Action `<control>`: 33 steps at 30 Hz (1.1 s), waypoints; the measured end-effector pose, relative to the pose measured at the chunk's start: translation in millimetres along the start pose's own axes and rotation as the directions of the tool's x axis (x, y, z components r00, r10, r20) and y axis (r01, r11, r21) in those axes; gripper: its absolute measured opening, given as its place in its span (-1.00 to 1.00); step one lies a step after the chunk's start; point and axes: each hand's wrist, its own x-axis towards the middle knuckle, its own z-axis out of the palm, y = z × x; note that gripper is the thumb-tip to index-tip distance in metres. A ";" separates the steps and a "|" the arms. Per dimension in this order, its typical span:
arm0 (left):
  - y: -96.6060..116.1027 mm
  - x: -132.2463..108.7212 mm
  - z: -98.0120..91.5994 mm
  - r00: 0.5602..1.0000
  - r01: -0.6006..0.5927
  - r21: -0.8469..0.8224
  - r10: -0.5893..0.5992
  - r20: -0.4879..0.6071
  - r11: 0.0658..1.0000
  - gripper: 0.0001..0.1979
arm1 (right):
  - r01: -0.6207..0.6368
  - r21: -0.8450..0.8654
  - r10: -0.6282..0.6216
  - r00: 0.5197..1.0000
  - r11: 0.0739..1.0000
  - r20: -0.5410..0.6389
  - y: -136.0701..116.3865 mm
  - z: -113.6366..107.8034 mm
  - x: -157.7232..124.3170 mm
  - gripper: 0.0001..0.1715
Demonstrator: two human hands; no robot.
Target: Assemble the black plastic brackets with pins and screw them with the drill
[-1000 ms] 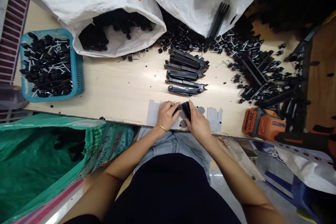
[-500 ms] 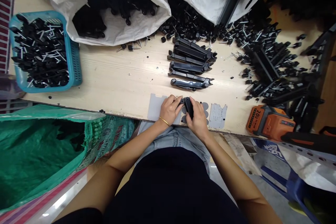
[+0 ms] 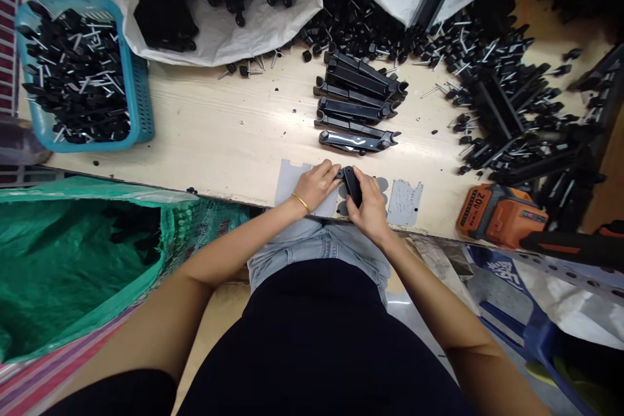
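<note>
My left hand [image 3: 316, 186], with a gold bangle at the wrist, pinches a small black part [image 3: 340, 174] at the table's front edge. Closed round a black elongated piece [image 3: 353, 187] is my right hand [image 3: 369, 203], just to the right of it. The two parts are side by side, close together; whether they touch I cannot tell. Beneath the hands lies a grey sheet [image 3: 289, 181], and grey round pads [image 3: 383, 184] show beside my right hand. Several black bracket-like pieces [image 3: 358, 108] lie in a stack beyond my hands.
A blue basket [image 3: 138, 101] of black knobs with metal pins stands at left. White sacks [image 3: 214, 55] lie along the back. Loose knobs [image 3: 463, 52] are heaped at the back right. An orange power tool [image 3: 504, 214] rests at the right front edge; a green sack [image 3: 63, 273] hangs front left.
The camera view has shifted, so the table and its items appear slightly higher. Both hands keep their hold on the black parts, with little visible movement.
</note>
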 end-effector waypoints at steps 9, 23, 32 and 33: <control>0.5 15.5 1.6 1.000 0.016 -0.145 -0.016 0.001 0.989 -0.74 | -0.046 0.002 0.046 0.999 0.999 0.021 0.4 -0.1 4.3 -0.24; 6.8 1.6 -1.9 0.986 0.058 -0.147 -0.079 -0.144 0.988 -0.69 | -0.021 0.012 0.021 1.000 1.000 -0.004 -2.9 0.2 2.7 -0.28; 21.0 2.9 9.6 0.960 0.173 -0.146 -0.200 -0.195 0.974 -0.67 | -0.019 0.035 0.018 1.000 0.999 0.013 -0.2 -0.1 3.7 -0.22; 18.9 3.1 9.3 0.966 0.160 -0.158 -0.188 -0.179 0.974 -0.68 | -0.019 0.031 0.019 1.000 0.999 0.010 -0.1 0.1 3.6 -0.23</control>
